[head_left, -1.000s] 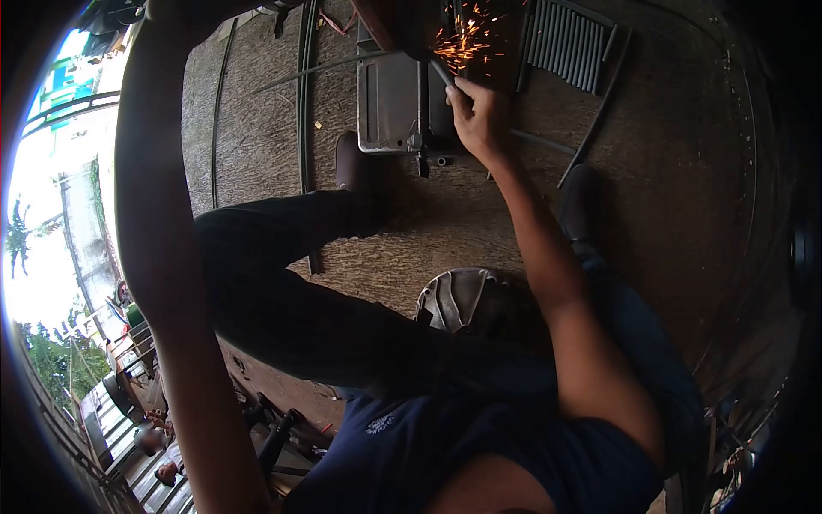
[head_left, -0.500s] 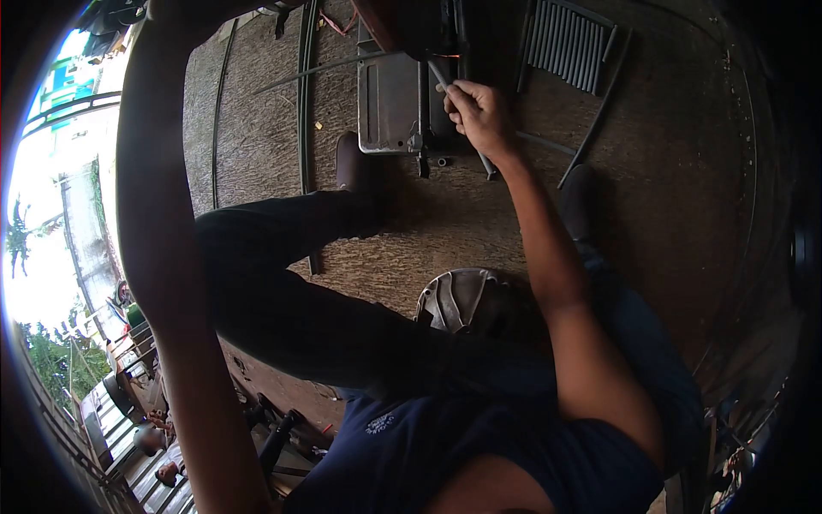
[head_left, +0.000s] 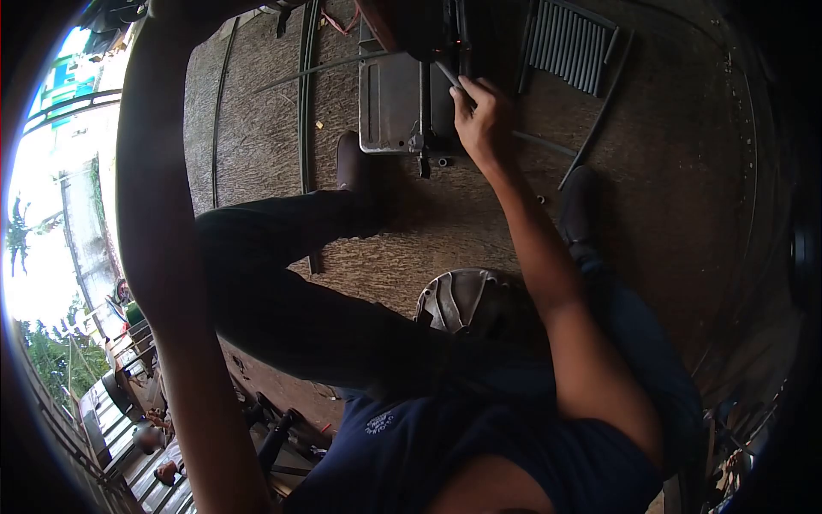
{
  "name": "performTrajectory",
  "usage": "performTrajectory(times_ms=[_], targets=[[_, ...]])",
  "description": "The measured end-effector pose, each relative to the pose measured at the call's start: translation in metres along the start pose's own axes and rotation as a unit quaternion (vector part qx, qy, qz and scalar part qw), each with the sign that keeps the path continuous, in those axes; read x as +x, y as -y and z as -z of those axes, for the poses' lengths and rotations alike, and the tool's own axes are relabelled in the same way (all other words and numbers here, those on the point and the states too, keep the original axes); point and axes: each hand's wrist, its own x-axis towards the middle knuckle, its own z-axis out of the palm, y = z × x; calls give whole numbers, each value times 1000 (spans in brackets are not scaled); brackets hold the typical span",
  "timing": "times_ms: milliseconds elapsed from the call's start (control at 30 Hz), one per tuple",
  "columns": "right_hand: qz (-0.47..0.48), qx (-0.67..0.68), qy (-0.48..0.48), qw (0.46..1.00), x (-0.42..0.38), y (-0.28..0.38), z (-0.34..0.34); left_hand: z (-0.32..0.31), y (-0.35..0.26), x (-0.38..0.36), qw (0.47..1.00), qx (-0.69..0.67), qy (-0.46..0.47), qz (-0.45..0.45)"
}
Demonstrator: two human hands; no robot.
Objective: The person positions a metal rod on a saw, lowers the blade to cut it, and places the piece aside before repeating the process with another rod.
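Note:
My right hand (head_left: 481,116) is closed around a slim grey rod (head_left: 447,74), whose far end reaches the dark metal piece at the top centre. Small orange glows show near that end. A dark reddish panel (head_left: 375,24) hangs at the top edge beside it. My left arm stretches up the left side, and part of my left hand (head_left: 193,19) shows in shadow at the top; its fingers are hidden. Below the work, a metal clamp (head_left: 418,141) stands against a grey metal plate (head_left: 385,107).
A slatted metal frame (head_left: 569,47) lies at upper right. Long thin bars (head_left: 306,111) run along the floor at left. Between my legs sits a ribbed metal housing (head_left: 458,300). Small rings lie on the floor. People appear far off at lower left.
My right hand has shifted and turned slightly, and the rod's lower part no longer shows below it. The orange glow has changed shape. A small ring by my right foot has come into view.

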Motion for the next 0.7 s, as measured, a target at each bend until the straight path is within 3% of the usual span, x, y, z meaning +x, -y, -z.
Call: performTrajectory(times_ms=[33,100,133,200,233,267,300,333,367,400,433,467,500,533,600,633,667,700], targets=[[12,-3,-9,1000,0,0,0,-3,5,0,1000,0,0,0],[24,-6,-17,1000,0,1,2,-11,15,1,960,-268,-33,-76],[27,-6,-20,999,0,2,2,-13,18,-1,960,-268,-33,-76],[30,-4,-24,999,-1,3,2,-12,23,-3,946,-321,-3,35],[31,-1,-27,999,-1,3,1,-9,25,-5,947,-320,-4,35],[31,2,-30,999,-2,2,1,-6,28,-7,838,-539,34,75],[31,2,-30,999,-2,2,1,-4,28,-7,678,-724,69,110],[25,13,-25,999,-2,3,2,-6,28,-5,678,-724,69,110],[19,25,-21,999,-3,4,2,-11,27,-2,869,-492,27,48],[19,25,-20,999,-3,7,4,-15,27,-2,977,-212,-18,-19],[-5,31,-5,999,-3,12,7,-17,28,-5,977,-212,-18,-18],[-29,37,9,999,-2,15,8,-18,31,-10,928,-354,-27,116],[-29,37,10,999,-3,15,6,-17,34,-13,841,-482,-35,245],[-38,66,9,997,-4,14,4,-16,38,-15,841,-482,-35,245],[-48,93,8,994,-5,13,3,-15,39,-16,599,-765,-6,239],[-72,113,42,990,-4,12,4,-17,36,-13,598,-765,-6,239],[-95,133,76,984,-5,11,5,-22,32,-8,799,-587,-24,132],[-95,133,77,984,-4,7,6,-24,29,-5,932,-360,-40,13]])
